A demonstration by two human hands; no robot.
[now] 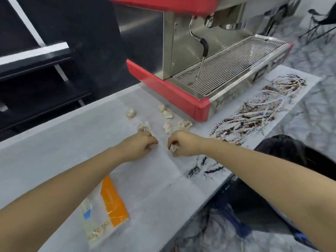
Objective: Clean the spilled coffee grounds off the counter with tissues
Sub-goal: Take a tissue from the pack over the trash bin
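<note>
Two hands work on the pale counter beyond a tissue packet: the left hand has fingers curled, whether on anything I cannot tell, while the right hand pinches a crumpled tissue. Coffee grounds streak the counter right of the hands, toward the red espresso machine. Used tissue wads lie before the machine.

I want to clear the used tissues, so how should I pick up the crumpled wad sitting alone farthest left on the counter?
Pinch the crumpled wad across its raised middle, coming straight down from above. It sits apart from the other wads, and its lumpy folds give fingertips purchase; the left hand seems nearer.
</note>
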